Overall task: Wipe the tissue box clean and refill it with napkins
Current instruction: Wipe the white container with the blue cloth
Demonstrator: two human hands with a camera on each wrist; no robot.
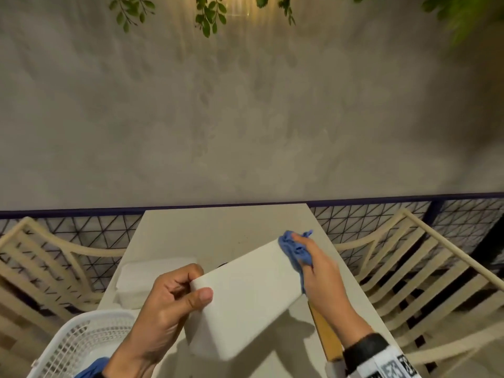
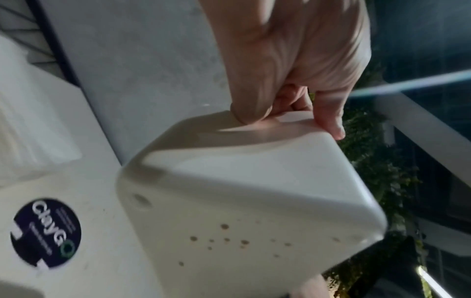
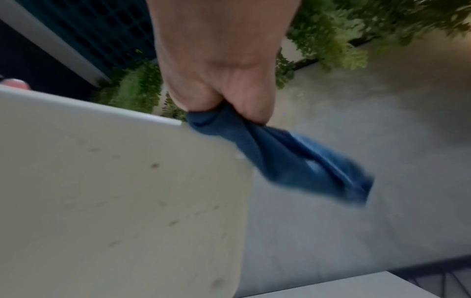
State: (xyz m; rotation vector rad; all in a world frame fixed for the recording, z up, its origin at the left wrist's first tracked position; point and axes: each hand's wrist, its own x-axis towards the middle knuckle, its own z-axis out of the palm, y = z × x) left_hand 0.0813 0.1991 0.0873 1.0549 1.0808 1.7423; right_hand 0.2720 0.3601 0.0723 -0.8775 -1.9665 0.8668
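**Wiping the box while it hangs in the air**

I hold the tissue box (image 1: 245,298) tilted above the table (image 1: 223,227), my left hand (image 1: 166,304) pinching its near corner with the thumb on top and the fingers curled round the edge. My right hand (image 1: 319,271) grips the bunched blue cloth (image 1: 293,251) against the far corner of the box.

The top face looks clean from above, but the left wrist view shows brown spots (image 2: 224,240) on the underside, so I judge that this face needs the next strokes. To do it well I should turn the box over, flatten the cloth rather than keep it wadded, and pull it in long passes toward my holding hand. My pinch on a smooth corner could slip under pressure; a fuller grip along the short side seems safer.

The stack of napkins (image 1: 152,282) lies on the table beside my left hand, ready for refilling.
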